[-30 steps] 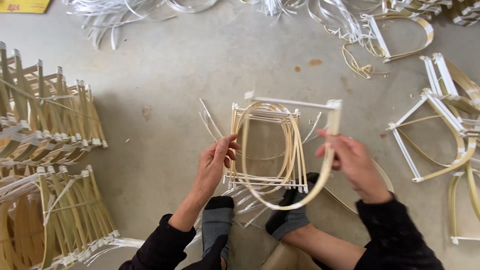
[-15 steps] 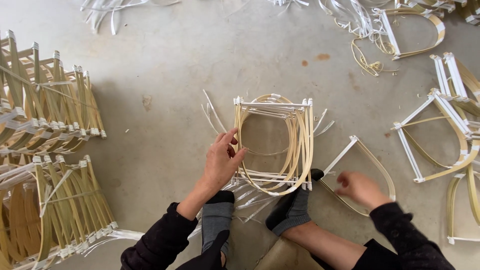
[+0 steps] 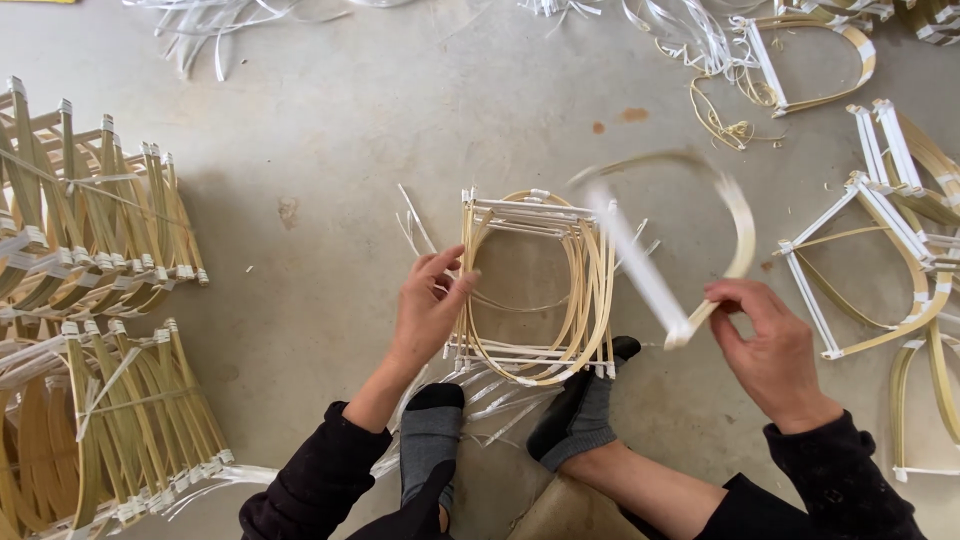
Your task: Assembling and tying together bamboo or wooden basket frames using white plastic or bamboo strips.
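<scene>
A stack of arched bamboo frames with white cross-bars (image 3: 535, 285) stands on edge on the concrete floor between my two socked feet (image 3: 432, 440). My left hand (image 3: 428, 310) presses flat against the stack's left side. My right hand (image 3: 770, 350) grips one loose arched frame (image 3: 690, 240) by its lower corner and holds it in the air just right of the stack; it is blurred by motion.
Tied bundles of finished frames (image 3: 100, 300) fill the left edge. Loose single frames (image 3: 880, 240) lie on the right, more (image 3: 810, 50) at the top right. White strapping strips (image 3: 250, 25) are scattered along the top.
My right hand picked a loose frame off the floor on the right and swung it up toward the stack. My left hand stayed on the stack's left side.
</scene>
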